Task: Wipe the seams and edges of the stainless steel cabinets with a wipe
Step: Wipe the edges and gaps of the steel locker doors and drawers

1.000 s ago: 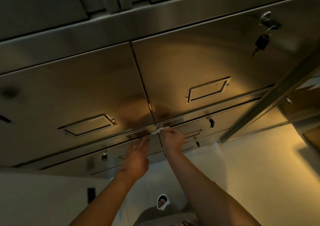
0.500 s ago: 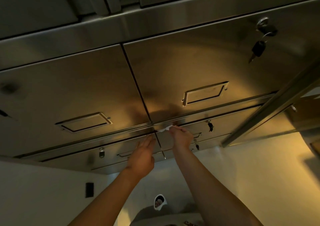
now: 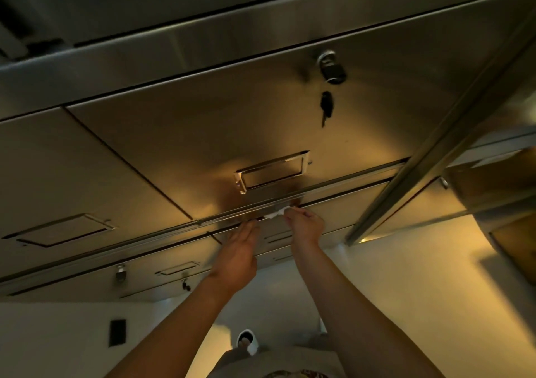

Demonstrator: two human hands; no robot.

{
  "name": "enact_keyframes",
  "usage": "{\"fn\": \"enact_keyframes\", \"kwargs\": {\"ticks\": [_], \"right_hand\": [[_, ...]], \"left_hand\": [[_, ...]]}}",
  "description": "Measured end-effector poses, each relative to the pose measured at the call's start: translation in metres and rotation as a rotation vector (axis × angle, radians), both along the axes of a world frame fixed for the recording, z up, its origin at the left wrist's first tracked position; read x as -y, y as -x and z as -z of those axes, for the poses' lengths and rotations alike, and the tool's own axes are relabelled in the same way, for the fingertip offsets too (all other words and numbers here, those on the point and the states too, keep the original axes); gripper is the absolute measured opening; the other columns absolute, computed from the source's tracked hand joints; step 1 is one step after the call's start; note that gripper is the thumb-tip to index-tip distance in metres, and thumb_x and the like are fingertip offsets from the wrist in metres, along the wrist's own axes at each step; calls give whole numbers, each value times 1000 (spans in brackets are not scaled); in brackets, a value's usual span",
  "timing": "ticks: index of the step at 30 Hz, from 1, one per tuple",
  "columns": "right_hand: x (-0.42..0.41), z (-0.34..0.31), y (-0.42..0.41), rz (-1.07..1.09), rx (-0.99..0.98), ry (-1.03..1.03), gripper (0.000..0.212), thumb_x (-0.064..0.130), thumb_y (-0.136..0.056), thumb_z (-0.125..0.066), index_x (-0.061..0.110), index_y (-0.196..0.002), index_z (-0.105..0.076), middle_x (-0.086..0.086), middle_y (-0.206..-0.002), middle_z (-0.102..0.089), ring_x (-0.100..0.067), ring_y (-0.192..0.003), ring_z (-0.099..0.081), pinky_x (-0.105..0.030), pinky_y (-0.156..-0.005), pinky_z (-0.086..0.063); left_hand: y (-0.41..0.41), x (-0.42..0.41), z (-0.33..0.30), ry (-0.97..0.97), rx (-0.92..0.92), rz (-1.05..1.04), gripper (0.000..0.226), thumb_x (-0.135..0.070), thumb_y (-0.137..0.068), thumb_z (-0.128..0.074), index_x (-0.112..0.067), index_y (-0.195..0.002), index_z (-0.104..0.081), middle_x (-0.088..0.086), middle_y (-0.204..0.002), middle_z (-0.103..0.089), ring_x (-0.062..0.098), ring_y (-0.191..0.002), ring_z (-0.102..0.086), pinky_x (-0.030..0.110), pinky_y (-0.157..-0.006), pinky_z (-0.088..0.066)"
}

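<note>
A bank of stainless steel cabinet drawers [image 3: 179, 134] fills the view. My right hand [image 3: 304, 227] pinches a small white wipe [image 3: 275, 213] and holds it against the horizontal seam [image 3: 333, 196] under the drawer with the recessed handle [image 3: 272, 172]. My left hand [image 3: 239, 250] lies flat with straight fingers on the drawer front just below that seam, left of the wipe.
A padlock [image 3: 330, 67] with a key [image 3: 326, 108] hangs on the upper drawer. Lower drawers carry small locks [image 3: 121, 273]. A steel post [image 3: 441, 145] runs diagonally at the right. Pale floor and my shoe [image 3: 246, 341] lie below.
My right hand has slid the wipe to the right along the horizontal seam, past the vertical seam. My left hand followed to the right, staying flat on the drawer.
</note>
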State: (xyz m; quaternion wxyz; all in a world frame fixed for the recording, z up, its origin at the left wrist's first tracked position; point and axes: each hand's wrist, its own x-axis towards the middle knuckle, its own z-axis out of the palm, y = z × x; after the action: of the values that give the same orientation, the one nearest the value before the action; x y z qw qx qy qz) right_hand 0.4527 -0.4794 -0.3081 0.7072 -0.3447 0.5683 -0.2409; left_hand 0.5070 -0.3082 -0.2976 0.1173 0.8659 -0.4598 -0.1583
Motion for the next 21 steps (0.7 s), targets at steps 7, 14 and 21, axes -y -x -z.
{"fn": "enact_keyframes", "kwargs": {"ticks": [7,14,21], "right_hand": [[59,-17,30,43,-27,5,19,-10,-75,-81,6,-73,-73,-10,-72,-71,-23,-70,-68,-29,-65,-59],[112,-13,53,57,-16,-2,16,-10,-70,-83,3,-76,-76,-10,-76,-76,-22,-76,-72,-41,-83,-62],[168,-14,80,85,5,4,17,-9,-69,-85,4,-76,-77,-9,-78,-77,-21,-77,-72,-38,-81,-62]], "left_hand": [[25,59,3,-49,-14,26,85,-7,-89,-57,-17,-165,-19,5,-172,-17,26,-159,-17,45,-128,-18],[46,108,6,-81,-6,1,85,-10,-90,-59,-18,-165,-18,5,-172,-16,26,-159,-15,46,-129,-16],[72,146,6,-94,21,-53,81,-11,-93,-59,-16,-164,-21,6,-173,-13,28,-159,-12,48,-130,-12]]}}
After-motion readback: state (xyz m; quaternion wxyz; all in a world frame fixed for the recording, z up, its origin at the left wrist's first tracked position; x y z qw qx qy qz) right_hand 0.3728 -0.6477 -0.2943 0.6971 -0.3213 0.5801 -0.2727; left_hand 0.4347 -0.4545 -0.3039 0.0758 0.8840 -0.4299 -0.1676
